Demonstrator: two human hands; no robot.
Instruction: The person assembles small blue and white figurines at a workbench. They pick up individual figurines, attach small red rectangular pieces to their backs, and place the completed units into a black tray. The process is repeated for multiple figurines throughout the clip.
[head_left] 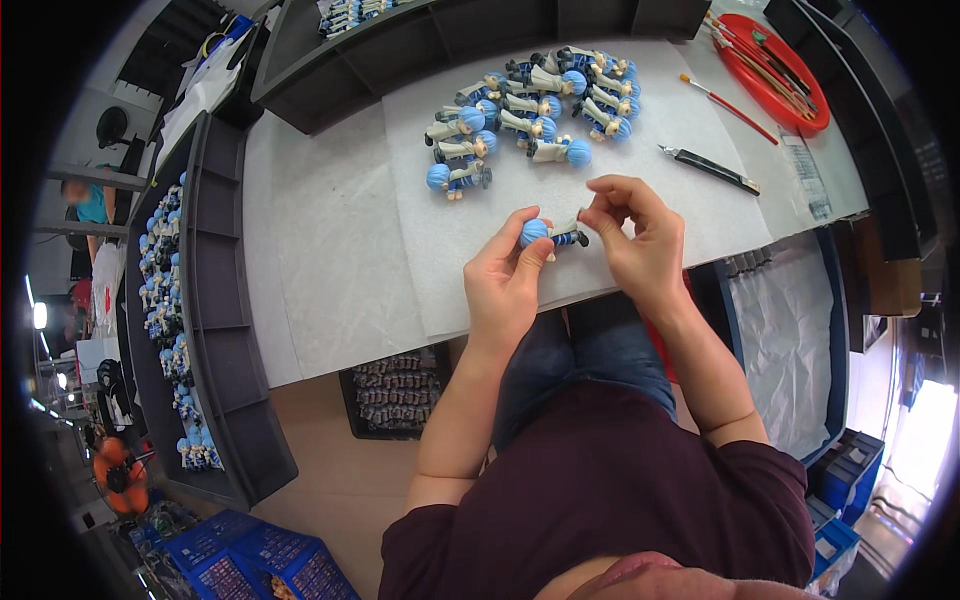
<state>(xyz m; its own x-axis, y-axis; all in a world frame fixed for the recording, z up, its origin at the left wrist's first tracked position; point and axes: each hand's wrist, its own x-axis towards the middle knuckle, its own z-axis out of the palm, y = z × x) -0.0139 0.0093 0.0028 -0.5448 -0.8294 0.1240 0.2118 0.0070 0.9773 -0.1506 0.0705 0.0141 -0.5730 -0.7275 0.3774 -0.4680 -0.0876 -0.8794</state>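
Near the table's front edge, my left hand [503,290] grips a small figurine [535,233] between thumb and fingers. The figurine lies sideways, its light blue hair toward my left palm and its dark feet pointing right. Just beside those feet is my right hand [645,250], thumb and index finger pinched together. Something tiny may be between these fingertips, but I cannot make out what. Farther back on the white sheet [440,270] lie several similar blue-haired figurines [545,130] in a loose cluster, some with pale backs showing.
A black craft knife [710,170] and a red paintbrush [735,112] lie at right, near a red tray [738,75] of brushes. Dark crates stand left [215,250] and behind [400,65]. A lined blue tray [785,330] is at lower right; a parts tray [395,395] sits below the table.
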